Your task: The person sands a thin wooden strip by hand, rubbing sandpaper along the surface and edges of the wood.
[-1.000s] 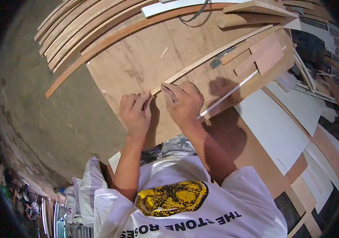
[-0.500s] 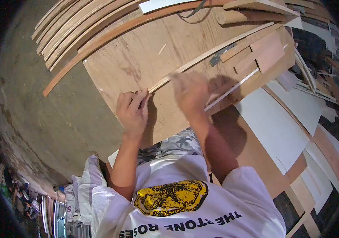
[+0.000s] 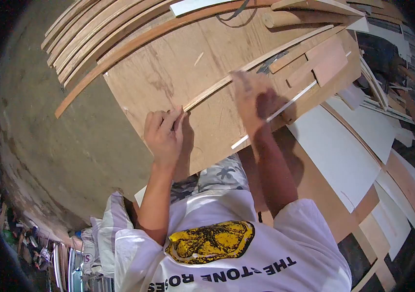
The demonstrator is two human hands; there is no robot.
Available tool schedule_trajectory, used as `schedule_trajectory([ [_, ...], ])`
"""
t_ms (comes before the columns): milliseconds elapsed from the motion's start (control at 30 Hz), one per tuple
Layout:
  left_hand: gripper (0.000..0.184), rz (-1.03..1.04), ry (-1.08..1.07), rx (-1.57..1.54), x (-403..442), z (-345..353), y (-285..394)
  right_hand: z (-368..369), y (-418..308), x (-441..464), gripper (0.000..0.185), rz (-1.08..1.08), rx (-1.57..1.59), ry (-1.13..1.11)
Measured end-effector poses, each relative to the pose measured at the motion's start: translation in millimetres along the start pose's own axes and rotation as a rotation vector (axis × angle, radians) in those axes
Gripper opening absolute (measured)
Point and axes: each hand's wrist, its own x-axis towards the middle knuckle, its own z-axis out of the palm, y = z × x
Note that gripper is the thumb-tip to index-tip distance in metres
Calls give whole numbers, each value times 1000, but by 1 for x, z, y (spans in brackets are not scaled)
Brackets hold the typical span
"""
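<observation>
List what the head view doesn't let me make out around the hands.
Right hand: head view, blurred; contact with the wood strip unclear.
Wood strip, near end: head view, hidden by the left hand.
White strip: head view, part covered by the right wrist.
Dark item: head view, too small to identify.

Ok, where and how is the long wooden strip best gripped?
Probably pinch the long wooden strip at its near end, from the body side, where the left hand has it: it is slender, runs away from the person, and its far end lies beside another wood piece.
</observation>
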Motion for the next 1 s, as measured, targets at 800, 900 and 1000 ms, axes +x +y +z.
schedule_trajectory([
  [800,23,-10,-5,-24,-1,-2,-1,-4,4,-9,24,-114,-78,-82],
  [900,22,-39,-11,-7,0,-3,0,-19,-14,-6,30,-7,-195,-104],
  [1000,19,-26,1,8,-2,2,-4,1,-52,-42,28,-142,-178,-191],
])
